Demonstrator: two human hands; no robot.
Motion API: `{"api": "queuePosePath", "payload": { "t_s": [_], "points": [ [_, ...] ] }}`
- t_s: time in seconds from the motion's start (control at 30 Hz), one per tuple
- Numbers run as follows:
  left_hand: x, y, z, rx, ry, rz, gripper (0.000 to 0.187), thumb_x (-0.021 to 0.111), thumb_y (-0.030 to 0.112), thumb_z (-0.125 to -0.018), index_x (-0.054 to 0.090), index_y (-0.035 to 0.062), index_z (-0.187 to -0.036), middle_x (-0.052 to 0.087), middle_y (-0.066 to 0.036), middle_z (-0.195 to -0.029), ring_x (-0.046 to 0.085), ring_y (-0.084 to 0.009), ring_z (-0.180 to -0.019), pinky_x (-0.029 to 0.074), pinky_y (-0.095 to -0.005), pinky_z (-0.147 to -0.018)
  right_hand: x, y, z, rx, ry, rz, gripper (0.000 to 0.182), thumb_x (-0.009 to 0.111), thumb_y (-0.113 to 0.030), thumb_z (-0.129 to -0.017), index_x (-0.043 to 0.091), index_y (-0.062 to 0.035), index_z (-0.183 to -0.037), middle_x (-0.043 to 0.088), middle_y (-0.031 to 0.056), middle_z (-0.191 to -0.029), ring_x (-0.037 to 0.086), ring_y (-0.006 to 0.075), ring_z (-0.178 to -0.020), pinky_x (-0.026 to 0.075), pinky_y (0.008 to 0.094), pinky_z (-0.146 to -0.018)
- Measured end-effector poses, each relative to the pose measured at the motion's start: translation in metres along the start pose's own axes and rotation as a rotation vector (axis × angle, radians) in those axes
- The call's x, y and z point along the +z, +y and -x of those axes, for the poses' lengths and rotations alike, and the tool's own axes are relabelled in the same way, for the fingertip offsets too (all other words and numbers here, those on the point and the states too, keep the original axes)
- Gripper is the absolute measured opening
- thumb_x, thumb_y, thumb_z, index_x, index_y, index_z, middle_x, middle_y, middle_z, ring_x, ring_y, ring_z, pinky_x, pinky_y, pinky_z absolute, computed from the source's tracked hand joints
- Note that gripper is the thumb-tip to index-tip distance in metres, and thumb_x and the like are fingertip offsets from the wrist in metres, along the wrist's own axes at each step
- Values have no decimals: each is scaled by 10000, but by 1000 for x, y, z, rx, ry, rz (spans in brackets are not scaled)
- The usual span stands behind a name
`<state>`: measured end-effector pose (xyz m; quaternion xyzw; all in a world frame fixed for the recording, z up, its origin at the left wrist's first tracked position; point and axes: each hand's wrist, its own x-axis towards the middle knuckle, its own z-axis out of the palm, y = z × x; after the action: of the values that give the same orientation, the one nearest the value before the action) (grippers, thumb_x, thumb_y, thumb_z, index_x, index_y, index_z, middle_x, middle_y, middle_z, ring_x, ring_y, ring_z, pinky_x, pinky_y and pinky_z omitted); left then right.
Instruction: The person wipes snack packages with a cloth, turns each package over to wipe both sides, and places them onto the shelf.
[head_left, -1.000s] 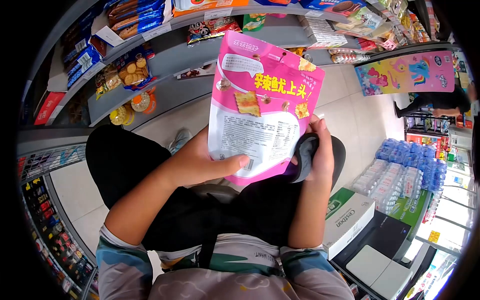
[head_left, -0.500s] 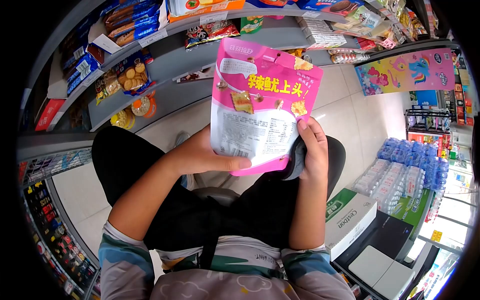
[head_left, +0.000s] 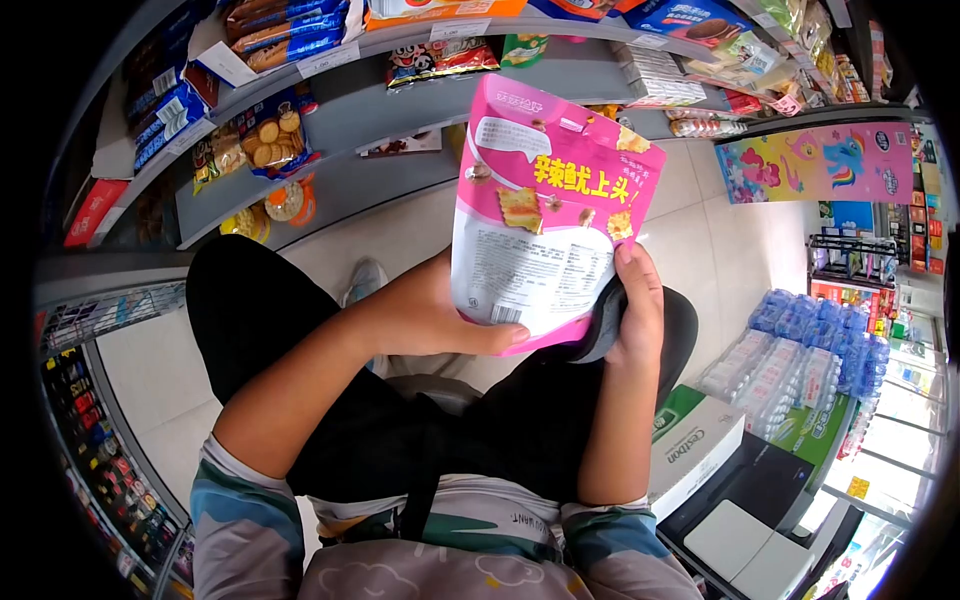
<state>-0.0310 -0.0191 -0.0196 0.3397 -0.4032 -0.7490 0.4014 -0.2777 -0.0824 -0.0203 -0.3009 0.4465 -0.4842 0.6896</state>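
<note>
A pink and white snack pouch (head_left: 545, 215) is held up in front of my knees, its printed back with yellow lettering facing me and its top tilted slightly. My left hand (head_left: 440, 315) grips its lower left corner, with the thumb lying across the front below the barcode and the other fingers hidden behind. At the lower right edge, my right hand (head_left: 638, 305) pinches the pouch with the thumb in front. Something dark and grey (head_left: 602, 325) lies between the right palm and the pouch; I cannot make out what it is.
Shelves (head_left: 370, 110) with packaged biscuits (head_left: 275, 140) curve across the front and left. At the right are shrink-wrapped water bottles (head_left: 770, 370), a Cestbon box (head_left: 700, 440) and a colourful pony panel (head_left: 815, 165). A wire rack (head_left: 110, 315) stands at the left.
The pouch and both hands have shifted slightly to the right in view. The grip on the pouch looks the same. The shelves and goods have also shifted a little in the picture.
</note>
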Motion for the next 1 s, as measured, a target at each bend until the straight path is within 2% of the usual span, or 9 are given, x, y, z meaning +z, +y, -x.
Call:
{"api": "queuePosePath", "payload": {
  "t_s": [0.07, 0.3, 0.37, 0.47, 0.57, 0.67, 0.73, 0.87, 1.0],
  "points": [
    [0, -2, -1, 9, 6, 3, 859, 832, 152, -798, 336, 13, -1485, 531, -88, -1391, 508, -173, -1269, 416, -352, -1079, -6, 3, -3, 4, -54, 35, 286, 545, -170, -1031, 604, 40, -1216, 694, 153, -1157, 686, 197, -1016, 541, 323, -908],
    [-4, -3, -3, 56, 40, 17, 818, 860, 143, -776, 408, 3, -1443, 575, -82, -1348, 540, -167, -1234, 441, -350, -1049, 2, 4, -8, 9, -76, 54, 303, 525, -173, -1037, 584, 51, -1233, 689, 159, -1162, 685, 202, -1022, 538, 324, -910],
    [-5, -3, -3, 49, 35, 34, 816, 863, 144, -776, 411, 6, -1442, 578, -81, -1344, 543, -167, -1230, 444, -350, -1047, 9, 3, -8, 16, -24, 13, 183, 613, -128, -1003, 665, 11, -1109, 727, 100, -1048, 689, 149, -910, 537, 288, -832],
    [-8, -3, -5, 65, 32, 32, 816, 872, 145, -772, 421, 7, -1438, 585, -81, -1338, 549, -166, -1224, 450, -350, -1041, 9, 3, -10, 22, -35, 1, 185, 612, -126, -1002, 665, 13, -1112, 727, 100, -1047, 688, 147, -914, 535, 283, -826],
    [-10, 0, -5, 36, -8, 11, 876, 862, 195, -797, 341, 5, -1475, 540, -90, -1378, 522, -170, -1255, 433, -340, -1066, 13, 2, -10, 21, -20, 13, 178, 614, -126, -1001, 667, 11, -1101, 727, 96, -1040, 684, 142, -902, 531, 274, -817],
    [-11, 1, -7, 36, -7, 40, 767, 828, 236, -842, 411, -1, -1441, 579, -86, -1333, 558, -171, -1214, 459, -337, -1040, 7, 4, -12, 18, -41, 26, 169, 621, -130, -997, 670, 3, -1089, 726, 91, -1030, 681, 137, -890, 529, 270, -812],
    [-12, 1, -10, -74, 72, 54, 671, 791, 289, -879, 483, -1, -1400, 612, -87, -1302, 585, -177, -1188, 479, -340, -1018, 8, 4, -12, 17, -30, 24, 151, 628, -132, -994, 674, -11, -1073, 723, 77, -1015, 674, 131, -881, 527, 270, -812],
    [-18, -3, -12, -131, 78, 75, 693, 754, 283, -904, 433, -11, -1444, 584, -102, -1343, 561, -202, -1227, 464, -350, -1030, 10, 4, -12, -12, -6, 17, 123, 640, -129, -987, 676, -32, -1054, 713, 54, -1006, 663, 123, -897, 521, 266, -815],
    [-22, -8, -14, -87, 78, 69, 671, 800, 298, -867, 503, 16, -1398, 611, -93, -1329, 584, -195, -1214, 477, -355, -1023, 9, 2, -9, -28, -21, 43, 122, 653, -124, -982, 677, -34, -1060, 711, 47, -1023, 654, 123, -918, 513, 273, -826]
  ]
}}
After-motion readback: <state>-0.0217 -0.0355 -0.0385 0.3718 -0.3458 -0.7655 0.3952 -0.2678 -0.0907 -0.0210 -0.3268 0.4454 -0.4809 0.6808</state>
